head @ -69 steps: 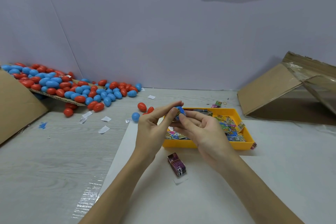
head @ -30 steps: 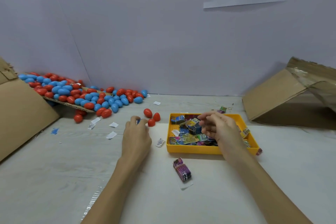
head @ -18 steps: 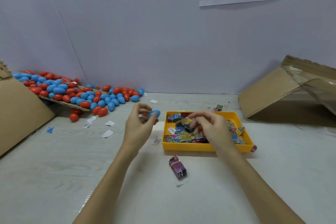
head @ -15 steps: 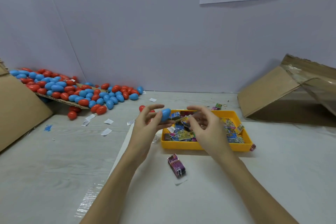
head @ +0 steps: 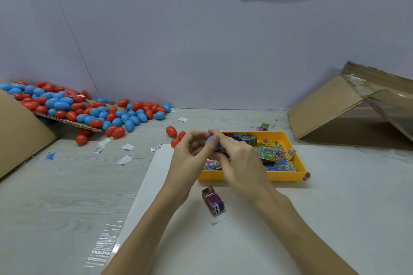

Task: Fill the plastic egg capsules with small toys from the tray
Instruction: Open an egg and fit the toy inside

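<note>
Nearest, at 6 o'clock from the tray, one purple toy box [head: 213, 200] lies loose on the white sheet [head: 335, 219] that covers this part of the bench [head: 55, 196]. Above the tray's near-left corner both hands meet on one blue egg capsule [head: 211, 142]. The left hand [head: 190, 158] pinches the capsule between thumb and fingertips; the right hand [head: 241, 163] has its fingers curled against the same capsule, with a dark piece, probably a toy, partly visible beneath it. Working directly over the tray likely keeps any dropped toy inside it. Whether the capsule is open or closed cannot be determined.

The yellow tray [head: 290, 175] holds a mixed stock of small packaged toys [head: 272, 154]. At 10 o'clock from the tray, three red eggs [head: 171, 131] lie within easy reach of the left hand. Farther at 10 o'clock, a large pile of red and blue eggs [head: 89, 111] spills from a cardboard flap. At 2 o'clock a tipped cardboard box [head: 348, 107] stands open
</note>
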### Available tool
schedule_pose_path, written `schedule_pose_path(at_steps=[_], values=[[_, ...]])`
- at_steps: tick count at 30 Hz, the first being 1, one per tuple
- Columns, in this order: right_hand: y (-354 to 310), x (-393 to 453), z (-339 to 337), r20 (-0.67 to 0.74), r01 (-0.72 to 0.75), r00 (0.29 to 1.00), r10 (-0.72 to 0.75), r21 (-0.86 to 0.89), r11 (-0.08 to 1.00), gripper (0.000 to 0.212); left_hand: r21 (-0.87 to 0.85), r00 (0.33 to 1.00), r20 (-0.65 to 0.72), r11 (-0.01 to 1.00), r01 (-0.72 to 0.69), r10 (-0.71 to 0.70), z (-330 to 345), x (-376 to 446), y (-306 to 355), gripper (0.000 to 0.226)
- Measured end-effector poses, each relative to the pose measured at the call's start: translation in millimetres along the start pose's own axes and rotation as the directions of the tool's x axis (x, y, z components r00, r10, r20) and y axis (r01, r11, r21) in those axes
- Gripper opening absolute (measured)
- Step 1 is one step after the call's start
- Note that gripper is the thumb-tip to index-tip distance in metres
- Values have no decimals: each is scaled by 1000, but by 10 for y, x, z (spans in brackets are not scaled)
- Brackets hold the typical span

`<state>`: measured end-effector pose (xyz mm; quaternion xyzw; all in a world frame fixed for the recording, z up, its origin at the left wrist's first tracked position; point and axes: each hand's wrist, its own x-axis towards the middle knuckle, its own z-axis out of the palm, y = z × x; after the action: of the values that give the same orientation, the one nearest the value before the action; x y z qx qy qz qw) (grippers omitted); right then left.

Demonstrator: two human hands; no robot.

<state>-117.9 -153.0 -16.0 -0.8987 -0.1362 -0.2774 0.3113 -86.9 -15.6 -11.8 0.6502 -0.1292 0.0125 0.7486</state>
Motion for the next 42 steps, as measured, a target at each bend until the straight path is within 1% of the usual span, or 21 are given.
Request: schedule_pose_path(at_steps=[2,4,5,6,8,9,11,13,15,18,20,22,24,26,29,32,33,35,37,39,42], values=[[10,13,-31,25,-40,999,40,9,999,60,-1,1000,18,1000,25,-25,-37,10,-7,39],[41,35,-95,67,-93,994,86,96,991,76,-17,998,36,999,43,-42,-63,18,-13,30],[70,42,-121,85,-107,992,97,115,988,77,-31,999,34,999,43,-42,-74,28,-15,24],[116,45,-141,86,-102,992,93,103,989,68,-44,999,26,998,42,-40,-87,40,-16,20],[215,35,-157,76,-56,996,55,18,998,32,-61,999,1,997,43,-43,-117,69,-18,21],[245,27,-158,98,-48,994,49,-20,999,24,-68,999,-13,997,48,-49,-135,81,-15,23],[270,6,-143,209,-76,975,81,-33,997,35,-103,997,-29,993,64,-67,-163,99,-2,25],[275,4,-112,324,-72,940,107,-120,990,51,-146,996,-38,986,80,-86,-174,111,10,25],[289,21,-76,365,-54,922,131,-214,975,57,-170,993,-53,981,93,-103,-176,120,18,26],[292,48,-80,328,-65,935,133,-210,976,49,-155,991,-65,982,105,-116,-175,129,13,26],[285,48,-92,264,-67,959,104,-148,987,31,-144,991,-62,984,106,-116,-170,128,9,25],[258,35,-105,146,-75,986,84,-66,995,13,-118,993,-60,988,95,-103,-160,122,7,22],[235,28,-103,49,-112,993,111,1,994,16,-38,995,-67,997,70,-73,-156,113,-2,20],[224,24,-97,-1,-160,987,160,36,986,22,25,996,-68,998,53,-51,-151,98,-9,22],[216,25,-86,-29,-239,969,244,115,964,27,59,998,-48,997,44,-42,-153,85,-7,21],[222,44,-75,-42,-312,942,334,264,913,22,214,999,-31,977,-18,26,-142,69,-22,16],[226,52,-76,-25,-340,929,370,336,878,22,299,994,2,949,-104,108,-138,63,-36,15],[229,62,-86,42,-395,898,438,519,758,22,478,948,152,819,-318,279,-131,31,-47,17],[232,61,-97,106,-434,867,487,639,634,23,576,886,308,673,-464,347,-132,7,-65,29],[236,55,-99,158,-466,834,528,713,523,22,617,841,367,571,-541,398,-139,9,-90,34],[235,51,-113,232,-481,807,543,793,374,20,675,794,353,453,-582,495,-159,42,-107,24]])
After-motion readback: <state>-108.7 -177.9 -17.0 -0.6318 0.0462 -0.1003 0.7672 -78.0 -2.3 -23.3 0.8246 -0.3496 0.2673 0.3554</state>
